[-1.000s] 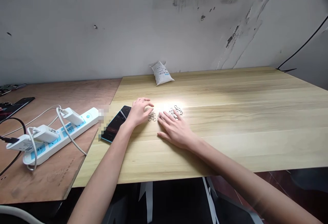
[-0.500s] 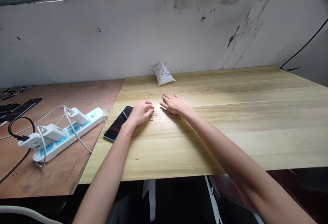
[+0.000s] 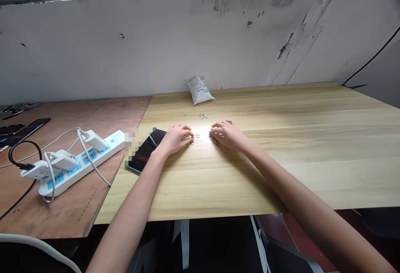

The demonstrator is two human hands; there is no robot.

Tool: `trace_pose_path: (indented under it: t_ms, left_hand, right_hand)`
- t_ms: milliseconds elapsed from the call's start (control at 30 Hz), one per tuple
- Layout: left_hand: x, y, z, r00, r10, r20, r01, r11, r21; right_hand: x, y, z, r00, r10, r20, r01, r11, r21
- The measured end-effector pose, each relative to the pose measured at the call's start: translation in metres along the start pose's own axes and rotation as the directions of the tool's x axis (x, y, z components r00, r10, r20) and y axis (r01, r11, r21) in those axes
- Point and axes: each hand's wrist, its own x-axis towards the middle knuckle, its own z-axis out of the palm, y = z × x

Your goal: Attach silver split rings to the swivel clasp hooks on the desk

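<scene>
My left hand (image 3: 177, 139) rests palm down on the wooden table, fingers bent and apart over a few small metal rings (image 3: 188, 137). Nothing shows gripped in it. Across from it, my right hand (image 3: 230, 134) has its fingers curved and parted at a small pile of metal rings (image 3: 215, 140), touching or just above them; its fingertips partly cover the pile. A single ring (image 3: 198, 136) lies between the hands. Farther back sits a small cluster of silvery rings (image 3: 203, 116).
A dark phone (image 3: 142, 156) with a blue edge lies beside my left wrist. A white printed plastic bag (image 3: 200, 91) stands near the wall. On the reddish board at left is a white power strip (image 3: 84, 164) with plugged chargers and cables.
My right hand has drawn back from the far cluster to the ring pile, uncovering the cluster. My left hand has shifted slightly right, over the loose rings.
</scene>
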Motion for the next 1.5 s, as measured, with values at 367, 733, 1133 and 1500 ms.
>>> trace_pose_path:
  t_ms: [367, 733, 1133, 1500]
  left_hand:
    - [0.016, 0.02, 0.014, 0.997, 0.058, -0.049, -0.052, 0.991, 0.126]
    - [0.018, 0.022, 0.02, 0.981, 0.014, -0.195, -0.032, 0.996, -0.086]
    - [0.009, 0.023, 0.021, 0.96, -0.141, -0.241, 0.034, 0.916, -0.4]
    - [0.007, 0.03, 0.011, 0.971, -0.134, -0.199, 0.032, 0.894, -0.447]
  right_hand:
    - [0.021, -0.009, -0.014, 0.988, -0.121, 0.094, 0.13, 0.986, -0.102]
    - [0.016, -0.019, 0.009, 0.994, -0.03, -0.11, 0.047, 0.987, 0.155]
    - [0.012, -0.031, 0.017, 0.985, 0.087, -0.15, -0.019, 0.915, 0.403]
    - [0.01, -0.029, 0.016, 0.972, 0.138, -0.191, -0.046, 0.906, 0.422]
